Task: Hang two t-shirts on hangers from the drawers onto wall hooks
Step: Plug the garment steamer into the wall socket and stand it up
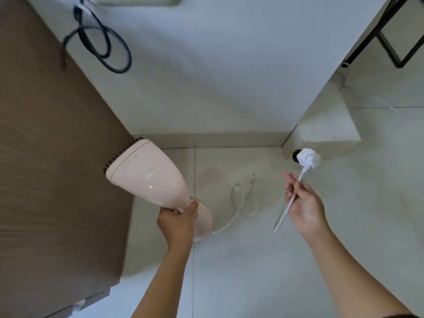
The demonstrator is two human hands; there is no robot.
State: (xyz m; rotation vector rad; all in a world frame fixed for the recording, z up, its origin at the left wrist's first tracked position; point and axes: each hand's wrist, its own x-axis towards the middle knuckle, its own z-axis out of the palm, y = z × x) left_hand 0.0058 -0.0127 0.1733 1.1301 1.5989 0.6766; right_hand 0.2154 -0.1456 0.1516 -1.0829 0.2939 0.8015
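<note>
The left hand [181, 216] grips a pink garment steamer [146, 175] at centre left; the right hand [302, 203] pinches its white cord [286, 210] below the plug [307, 159]

I see my left hand [177, 218] wrapped around the neck of a pale pink handheld garment steamer [146, 175], its head with dark bristles tilted up and left against a brown wooden surface [50, 145]. My right hand [302, 203] pinches a white power cord [286, 210] just below its white plug [308, 159]. The cord loops loosely above the pale tiled floor [252, 271]. A black cable [103, 42] coils on the white wall [218, 76].
</note>
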